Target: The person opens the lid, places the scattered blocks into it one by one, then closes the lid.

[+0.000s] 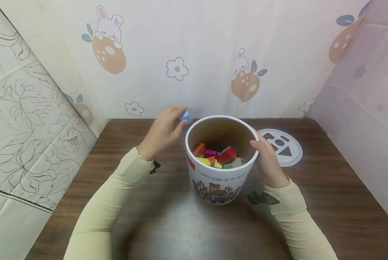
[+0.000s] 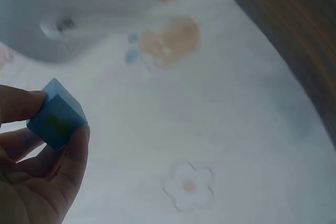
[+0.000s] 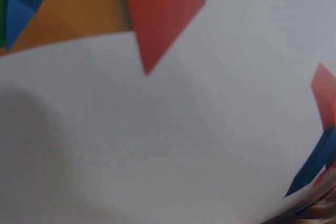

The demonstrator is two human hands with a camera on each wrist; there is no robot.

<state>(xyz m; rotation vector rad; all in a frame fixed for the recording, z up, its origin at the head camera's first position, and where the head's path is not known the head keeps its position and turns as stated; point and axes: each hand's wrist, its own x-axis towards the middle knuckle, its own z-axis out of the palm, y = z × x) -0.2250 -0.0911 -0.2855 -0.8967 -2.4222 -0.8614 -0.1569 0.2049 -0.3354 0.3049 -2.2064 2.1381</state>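
Observation:
A blue block [image 1: 185, 116] is pinched between the thumb and fingers of my left hand [image 1: 162, 130], just left of the bucket's rim. In the left wrist view the same block shows a yellowish mark on one face. A white bucket [image 1: 194, 178] with printed building blocks on its side stands on the table, its top uncovered. My right hand [image 1: 269, 162] grips the bucket's right rim, thumb over the edge and fingers hidden outside. Several coloured wooden blocks [image 1: 227, 156] lie in the bottom of the bucket. The right wrist view is filled by the bucket's printed side.
A round white lid [image 1: 296, 153] with shaped cutouts lies on the table behind my right hand. The brown wooden table [image 1: 155, 227] ends at a wall covering [image 1: 206, 86] with rabbits and flowers. Patterned panels rise at both sides.

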